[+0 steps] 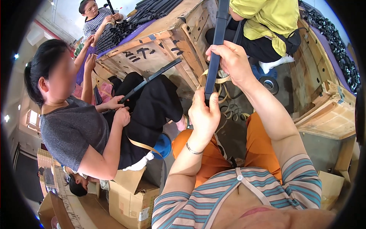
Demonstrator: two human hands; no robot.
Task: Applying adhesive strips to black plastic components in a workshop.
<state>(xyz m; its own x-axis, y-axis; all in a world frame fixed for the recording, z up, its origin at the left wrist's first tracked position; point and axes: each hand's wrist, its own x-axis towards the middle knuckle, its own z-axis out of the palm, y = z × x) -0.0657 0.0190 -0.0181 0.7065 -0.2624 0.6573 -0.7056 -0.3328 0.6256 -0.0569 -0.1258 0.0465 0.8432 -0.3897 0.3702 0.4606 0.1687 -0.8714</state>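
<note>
I hold a long black rubber strip (pixel 218 34) upright in front of me. My left hand (pixel 204 114) grips its lower end, thumb up along it. My right hand (pixel 230 61) is wrapped around the strip higher up, and a thin tan tape (pixel 221 81) curls out from under that hand. My orange trousers (pixel 259 141) show below both hands.
A person in a grey shirt sits at my left holding another black strip (pixel 152 77). A wooden crate (pixel 160 45) piled with black strips stands ahead, and a second crate (pixel 328 95) stands at right. Cardboard boxes (pixel 131 198) sit at lower left. A tape roll (pixel 270 84) lies on the floor.
</note>
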